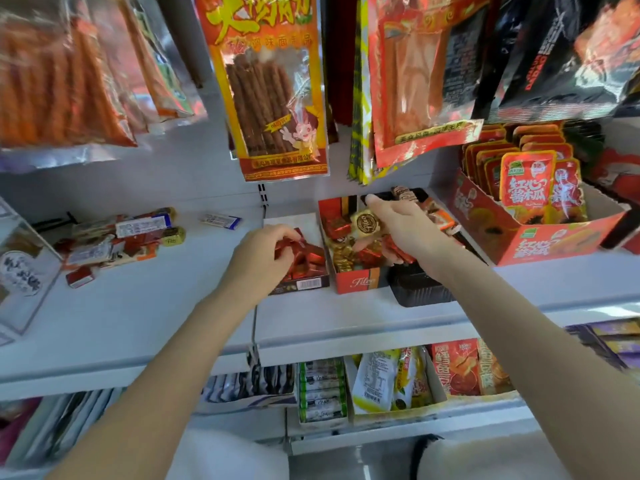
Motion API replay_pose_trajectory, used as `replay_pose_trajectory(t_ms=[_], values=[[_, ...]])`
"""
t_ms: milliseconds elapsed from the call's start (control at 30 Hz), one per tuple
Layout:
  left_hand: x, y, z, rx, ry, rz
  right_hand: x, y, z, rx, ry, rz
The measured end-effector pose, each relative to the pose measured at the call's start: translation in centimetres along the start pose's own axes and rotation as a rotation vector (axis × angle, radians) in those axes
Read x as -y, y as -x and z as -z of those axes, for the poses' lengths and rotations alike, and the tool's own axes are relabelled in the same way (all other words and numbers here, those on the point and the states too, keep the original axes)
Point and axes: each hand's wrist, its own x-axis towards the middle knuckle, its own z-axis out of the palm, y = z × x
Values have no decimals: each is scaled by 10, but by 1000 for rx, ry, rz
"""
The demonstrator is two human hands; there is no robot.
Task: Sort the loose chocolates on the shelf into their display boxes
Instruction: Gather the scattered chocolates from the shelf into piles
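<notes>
On the white shelf (pixel 138 306), the left hand (pixel 263 252) curls round red-wrapped chocolates (pixel 304 258) above the dark display box (pixel 304 284); they should go in flat, clear of its rim. Just right of it, the right hand (pixel 401 223) reaches with fingers extended over the red Filer box (pixel 360 284). Hanging snack packets (pixel 273 88) crowd above both hands, and a loose pile of chocolates (pixel 117 240) waits well to the left.

There is one camera, worn on the person's head. It looks forward and a bit down at the white shelf (pixel 138 306), very close (both arms reach out from the bottom edge). Hanging snack bags (pixel 273 88) fill the top.
</notes>
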Motion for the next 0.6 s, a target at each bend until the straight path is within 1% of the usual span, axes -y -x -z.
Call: replay_pose_trajectory(t_ms=[100,133,200,233,267,333,367,400,433,467,500,533,600], values=[[24,9,5,74,20,101,-4,-12,-19,-143,535,206],[29,12,5,93,12,103,-7,-17,-23,-157,691,236],[37,16,4,111,-33,69,-12,-24,-28,-93,851,238],[40,18,3,115,-57,53,-12,-26,-29,-83,864,242],[42,19,2,115,-78,43,-9,-27,-29,-106,840,253],[42,17,1,96,-115,27,0,-29,-28,-215,701,268],[40,15,2,85,-133,16,5,-29,-27,-247,584,239],[38,12,1,79,-150,4,9,-29,-26,-233,412,172],[35,10,1,80,-163,-9,15,-26,-27,-173,225,85],[33,9,1,83,-171,-20,16,-24,-30,-112,111,14],[31,8,1,86,-173,-27,16,-22,-33,-51,80,-9],[29,8,1,88,-171,-30,14,-21,-36,-2,153,24],[28,8,0,86,-171,-37,7,-20,-39,58,380,130]])
